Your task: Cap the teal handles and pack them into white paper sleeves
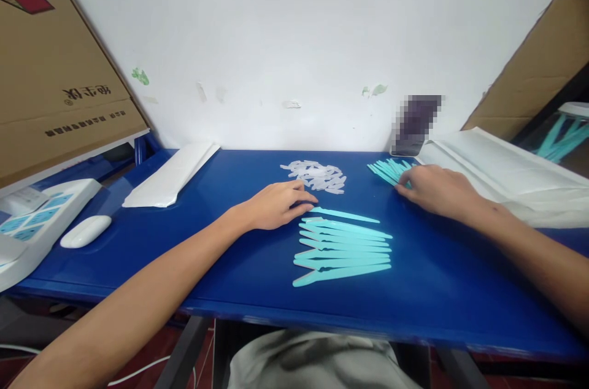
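The left hand is positioned with its fingertips at the left end of a single turquoise stick; whether it grips the stick cannot be determined. This stick lies flat on the blue surface, just beyond a row of similar sticks. The right hand is at the turquoise pile, fingers bent; its grip is indeterminate. Translucent pieces lie beyond the left hand.
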### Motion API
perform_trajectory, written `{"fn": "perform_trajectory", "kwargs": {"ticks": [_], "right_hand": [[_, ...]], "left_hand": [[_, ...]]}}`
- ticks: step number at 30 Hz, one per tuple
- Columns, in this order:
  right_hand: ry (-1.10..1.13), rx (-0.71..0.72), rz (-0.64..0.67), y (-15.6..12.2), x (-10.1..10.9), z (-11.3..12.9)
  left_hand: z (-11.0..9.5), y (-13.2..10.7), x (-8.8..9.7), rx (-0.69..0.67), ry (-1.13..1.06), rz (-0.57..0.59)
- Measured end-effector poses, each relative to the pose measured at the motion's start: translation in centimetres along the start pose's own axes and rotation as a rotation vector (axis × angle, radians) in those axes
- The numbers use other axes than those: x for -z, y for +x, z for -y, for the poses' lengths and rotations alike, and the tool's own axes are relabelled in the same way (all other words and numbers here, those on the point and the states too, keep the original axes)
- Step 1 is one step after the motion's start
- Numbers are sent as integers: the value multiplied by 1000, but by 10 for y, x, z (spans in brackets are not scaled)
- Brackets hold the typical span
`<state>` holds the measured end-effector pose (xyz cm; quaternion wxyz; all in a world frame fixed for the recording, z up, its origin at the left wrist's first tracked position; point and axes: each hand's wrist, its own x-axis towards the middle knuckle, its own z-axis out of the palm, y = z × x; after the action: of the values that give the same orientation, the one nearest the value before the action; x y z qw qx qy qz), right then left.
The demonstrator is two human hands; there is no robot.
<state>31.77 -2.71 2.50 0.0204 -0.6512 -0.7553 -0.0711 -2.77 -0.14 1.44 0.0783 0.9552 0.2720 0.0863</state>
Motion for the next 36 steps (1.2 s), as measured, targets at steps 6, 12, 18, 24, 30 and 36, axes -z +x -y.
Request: {"fn": "perform_trajectory", "kwargs": {"ticks": [6, 12, 18, 24, 30, 36], "right_hand": [[22, -74, -109, 1, 3, 9], [256, 377, -126, -13, -6, 49], [270, 419, -116, -14, -13, 67], [355, 367, -68, -14, -9, 64], [419, 354, 25, -15, -10, 63], [415, 462, 17, -11, -12, 62]], "left_hand": [[2, 0, 1, 51, 54, -33], [8, 0, -2, 163, 97, -176], [4, 0, -1, 191, 58, -179], [4, 1, -2, 113, 53, -118], [7, 1, -2, 91, 24, -59], [7, 2, -5, 78, 14, -36]]}}
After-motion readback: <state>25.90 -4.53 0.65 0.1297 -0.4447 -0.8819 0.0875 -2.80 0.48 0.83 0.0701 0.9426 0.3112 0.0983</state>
